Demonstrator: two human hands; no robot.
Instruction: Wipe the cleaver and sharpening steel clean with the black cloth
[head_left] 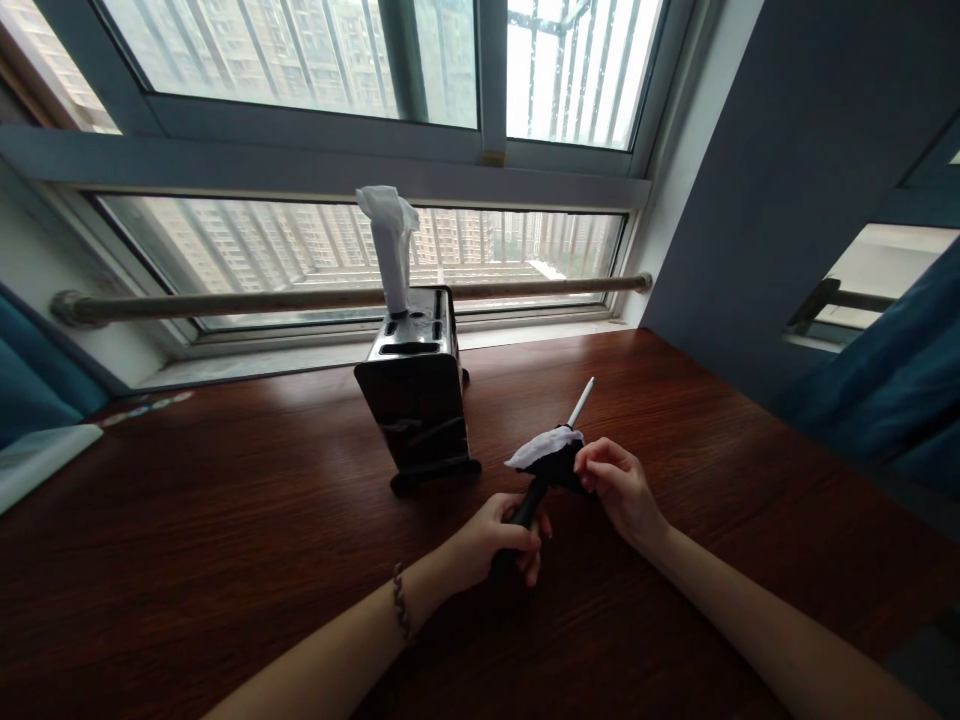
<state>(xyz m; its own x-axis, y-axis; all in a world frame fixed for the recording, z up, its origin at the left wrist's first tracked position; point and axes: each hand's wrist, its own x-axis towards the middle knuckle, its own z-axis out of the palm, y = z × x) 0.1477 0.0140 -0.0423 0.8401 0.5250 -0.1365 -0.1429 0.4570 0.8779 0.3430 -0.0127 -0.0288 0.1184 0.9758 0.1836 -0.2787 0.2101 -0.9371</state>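
My left hand [506, 545] is closed around the handle of a black-handled tool [531, 503] with a broad dark head, held low over the table; its exact kind is unclear. A white tissue-like piece [544, 447] lies along the upper left side of that head. My right hand [619, 490] pinches the head's right edge between thumb and fingers. Beyond the head, a slim white pen-like stick [581, 402] points up and to the right. Its lower end is hidden behind the head, so I cannot tell whether the two are joined.
A black toaster-shaped tissue box [412, 415], with white tissue [388, 240] sticking up from its top, stands left of my hands on the brown wooden table [225, 520]. Behind are a rail [300, 303] and a window. A pale flat object [45, 460] lies at far left.
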